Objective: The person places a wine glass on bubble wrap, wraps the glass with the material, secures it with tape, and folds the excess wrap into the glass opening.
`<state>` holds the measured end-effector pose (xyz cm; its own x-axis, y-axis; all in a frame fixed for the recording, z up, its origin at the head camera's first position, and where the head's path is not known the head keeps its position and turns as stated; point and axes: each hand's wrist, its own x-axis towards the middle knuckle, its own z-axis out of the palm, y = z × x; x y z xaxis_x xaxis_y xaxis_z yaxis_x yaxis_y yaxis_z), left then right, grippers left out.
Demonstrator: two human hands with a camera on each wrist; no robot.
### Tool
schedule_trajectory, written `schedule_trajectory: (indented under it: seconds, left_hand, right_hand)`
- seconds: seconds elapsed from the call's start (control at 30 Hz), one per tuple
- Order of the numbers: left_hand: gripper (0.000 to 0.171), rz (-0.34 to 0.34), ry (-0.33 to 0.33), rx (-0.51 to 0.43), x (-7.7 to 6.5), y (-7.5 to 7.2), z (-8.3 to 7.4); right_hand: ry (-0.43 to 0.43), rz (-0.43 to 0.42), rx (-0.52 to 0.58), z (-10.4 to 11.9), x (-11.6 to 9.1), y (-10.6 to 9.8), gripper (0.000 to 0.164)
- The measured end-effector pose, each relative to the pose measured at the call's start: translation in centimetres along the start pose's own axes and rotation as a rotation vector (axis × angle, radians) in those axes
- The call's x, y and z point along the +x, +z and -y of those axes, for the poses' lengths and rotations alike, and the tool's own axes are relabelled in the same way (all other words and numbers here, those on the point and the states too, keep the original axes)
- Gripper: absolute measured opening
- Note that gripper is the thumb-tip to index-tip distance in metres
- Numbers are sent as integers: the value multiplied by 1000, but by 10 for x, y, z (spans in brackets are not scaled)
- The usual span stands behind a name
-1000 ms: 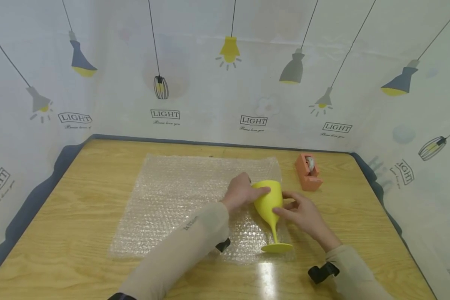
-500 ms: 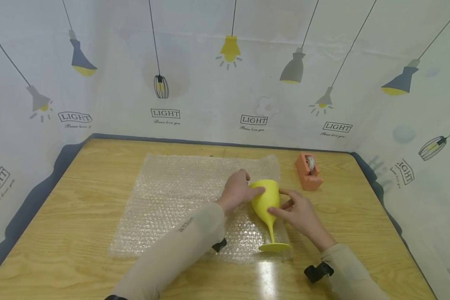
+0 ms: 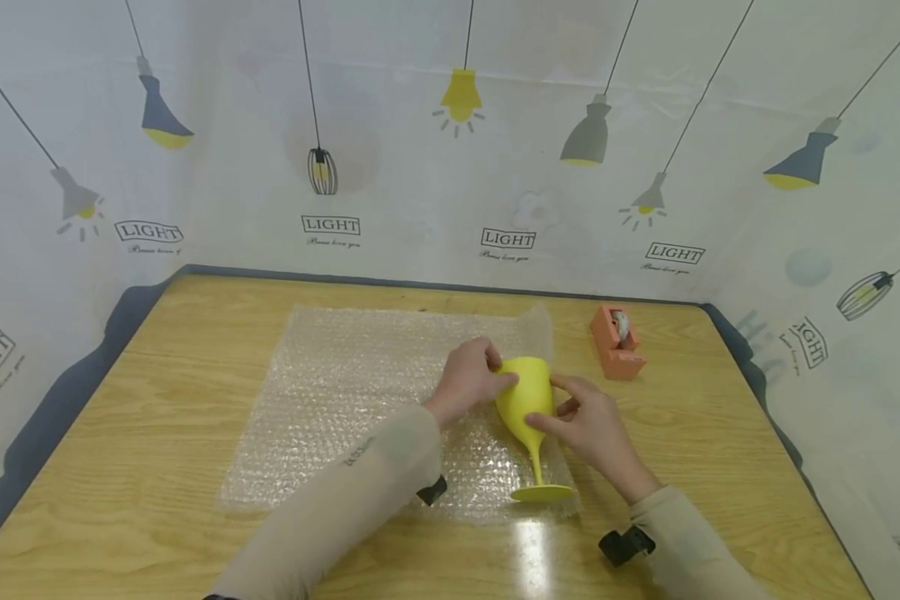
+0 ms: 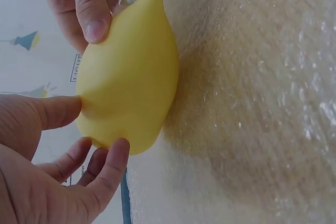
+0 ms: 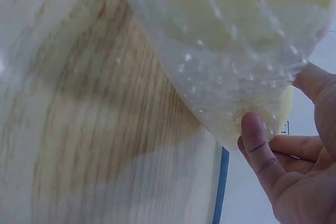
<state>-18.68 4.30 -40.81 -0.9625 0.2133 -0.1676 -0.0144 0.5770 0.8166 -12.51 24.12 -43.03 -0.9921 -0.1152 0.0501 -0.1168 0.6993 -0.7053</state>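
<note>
My left hand (image 3: 465, 381) pinches the yellow cup (image 3: 526, 406) near its rim; my right hand (image 3: 594, 425) pinches its other side; it is smooth, with a round bowl, thin stem and flat foot; it lies sideways on the bubble wrap (image 3: 345, 383), by the wrap's right edge.

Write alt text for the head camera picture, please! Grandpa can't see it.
A person's left hand and right hand hold a yellow goblet over the right side of a bubble wrap sheet on a wooden table. An orange tape dispenser stands to the right, before a pale backdrop printed with lamps.
</note>
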Motion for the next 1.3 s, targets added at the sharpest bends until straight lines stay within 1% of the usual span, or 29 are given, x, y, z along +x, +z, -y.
schedule_trajectory:
  seconds: [0.13,0.47,0.57,0.73,0.97,1.07,1.17,1.3]
  left_hand:
    - [24,-11,3,4,-1,-1,2]
    - [22,-6,-59,-11,-3,-7,6]
    - [27,-9,-70,1,-3,-7,7]
    - [42,-22,-76,26,-4,-6,8]
    - [48,-28,-89,21,-6,-8,8]
    - [48,-21,-92,28,-5,-9,8]
    - [46,-13,-97,36,-5,-10,8]
    - [45,1,-109,40,-3,-11,9]
  right_hand:
    - [-13,-21,-15,1,0,3,71]
    - [-110,-83,-63,10,0,13,69]
    - [-135,-98,-83,12,0,16,69]
    - [-182,-117,-133,17,1,21,70]
    - [-246,-146,-187,22,2,24,71]
    - [-255,-138,-188,21,2,25,73]
    - [-242,-98,-164,19,2,22,73]
    - [-236,-45,-114,18,1,15,65]
